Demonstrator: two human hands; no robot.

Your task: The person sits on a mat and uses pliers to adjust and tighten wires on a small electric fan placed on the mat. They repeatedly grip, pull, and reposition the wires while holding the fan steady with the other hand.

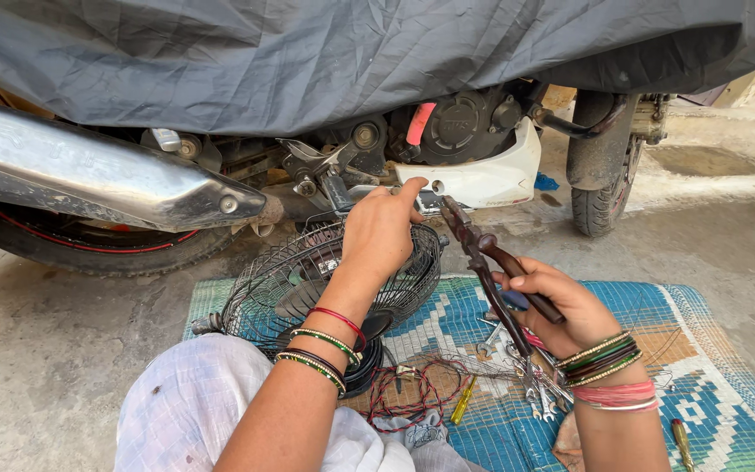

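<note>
Pliers, dark and rusted, held in right hand: fingers wrapped around handles, grip clamped on them, nose pointing up and away toward motorcycle. Jaw tips near left hand fingertips, just beside top rim of fan guard; contact between jaws and guard not discernible.

Fan guard, round, dark wire mesh, standing tilted at near edge of mat, against underside of motorcycle. Fan blades visible through mesh. Left hand resting on upper rim of guard, fingers curled over wire, index finger extended toward white engine cowl; grip closed on rim. Bangles in green, red and black on left wrist; green, gold and pink bangles on right wrist.

Below guard: black round base of fan, partly hidden by left forearm. Red and black wires lying in loose tangle on mat, just beside base. Yellow-handled screwdriver lying beside wires. Bundle of spanners lying under right wrist. Second screwdriver at right edge of mat, near right forearm.

Woven mat, blue, green and white pattern, spread on concrete floor. White cloth over knee at lower left.

Motorcycle behind: grey cover draped over top, chrome exhaust at left, rear tyre below it, front tyre at right.
</note>
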